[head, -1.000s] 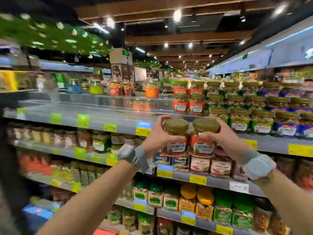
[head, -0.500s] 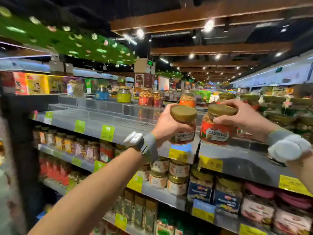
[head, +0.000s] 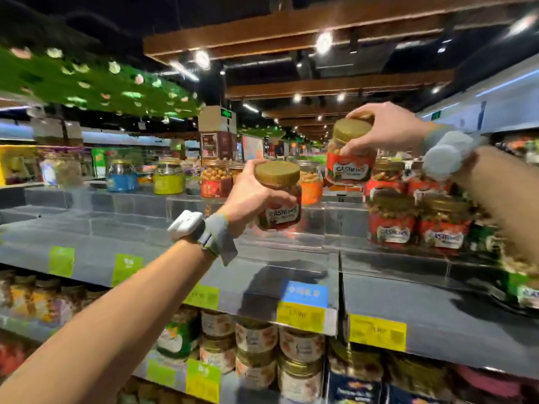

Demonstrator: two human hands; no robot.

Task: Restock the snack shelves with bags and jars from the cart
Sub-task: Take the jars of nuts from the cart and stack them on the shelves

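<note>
My left hand [head: 250, 199] grips a cashew jar [head: 280, 196] with a red label and gold lid, held just above the top shelf [head: 262, 275]. My right hand [head: 388, 129] grips a second, matching cashew jar [head: 350, 158] by its lid and shoulder, higher and further right, above the stacked red cashew jars [head: 417, 220] that stand on the shelf's right part. Both wrists wear grey bands.
Single jars with blue, yellow-green and red labels [head: 169, 177] stand along the far side of the top shelf behind clear dividers. Lower shelves hold rows of jars [head: 277, 354]. Yellow, green and blue price tags [head: 300, 313] line the shelf edges.
Both hands have carried their jars up and over the top shelf. The right jar rose higher and moved right; the left jar went in past the shelf's front edge.
</note>
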